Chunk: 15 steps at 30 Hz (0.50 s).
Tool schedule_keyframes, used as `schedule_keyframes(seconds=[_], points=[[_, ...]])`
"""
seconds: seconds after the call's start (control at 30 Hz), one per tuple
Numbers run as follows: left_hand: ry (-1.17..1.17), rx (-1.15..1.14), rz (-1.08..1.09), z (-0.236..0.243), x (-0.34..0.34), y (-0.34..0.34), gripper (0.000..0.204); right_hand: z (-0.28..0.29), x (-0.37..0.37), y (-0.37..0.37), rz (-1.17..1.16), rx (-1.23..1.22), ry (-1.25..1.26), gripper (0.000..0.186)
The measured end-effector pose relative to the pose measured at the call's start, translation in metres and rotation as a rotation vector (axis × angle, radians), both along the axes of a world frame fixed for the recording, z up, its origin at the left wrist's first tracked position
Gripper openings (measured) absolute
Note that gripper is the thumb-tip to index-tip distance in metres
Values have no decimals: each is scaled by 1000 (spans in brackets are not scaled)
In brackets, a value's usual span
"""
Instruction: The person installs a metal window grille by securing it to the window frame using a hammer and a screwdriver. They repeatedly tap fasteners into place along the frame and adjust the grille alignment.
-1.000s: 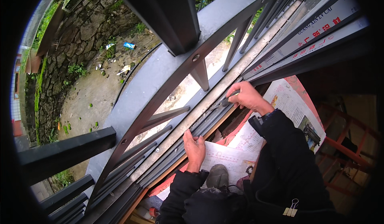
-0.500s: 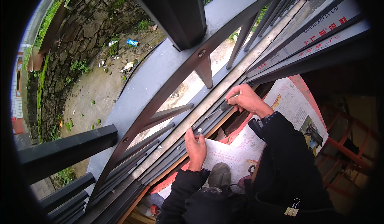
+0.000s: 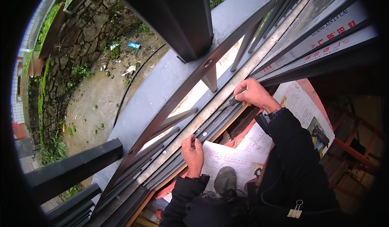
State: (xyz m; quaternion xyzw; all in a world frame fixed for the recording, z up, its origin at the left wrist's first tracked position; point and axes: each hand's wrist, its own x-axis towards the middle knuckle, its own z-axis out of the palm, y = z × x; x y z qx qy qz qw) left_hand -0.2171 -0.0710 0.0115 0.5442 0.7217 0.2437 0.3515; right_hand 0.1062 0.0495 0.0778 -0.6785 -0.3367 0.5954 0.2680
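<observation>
My right hand point(image 3: 256, 95) grips the dark handle of a screwdriver point(image 3: 234, 101). Its thin shaft slants down and to the left along the dark metal window track point(image 3: 219, 123). Lower along the same track is my left hand point(image 3: 193, 157), its thumb and fingertips drawn together at the track's edge; anything small between them is hidden. A small round pale spot, perhaps a screw head or cap, shows in the track point(image 3: 204, 134) just right of the left fingertips.
A grey metal railing point(image 3: 158, 81) with dark bars curves outside the window. Film-wrapped frame pieces point(image 3: 332, 34) stand at the upper right. Printed paper sheets point(image 3: 227, 156) lie below my hands, beside my shoe point(image 3: 225, 180). A red metal rack point(image 3: 352, 146) is at the right.
My left hand has shifted slightly down and left along the track. The right hand has moved a little up and right, the screwdriver still in it. The view has shifted slightly.
</observation>
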Motion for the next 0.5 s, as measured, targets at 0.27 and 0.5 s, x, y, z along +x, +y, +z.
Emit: schedule_keyframes(seconds=[0.27, 0.5], points=[[-242, -368, 115, -11, 9, 15, 42, -26, -20, 0, 120, -9, 82, 10], [-264, -332, 120, -13, 18, 18, 50, -11, 6, -2, 143, 32, 28, 12]])
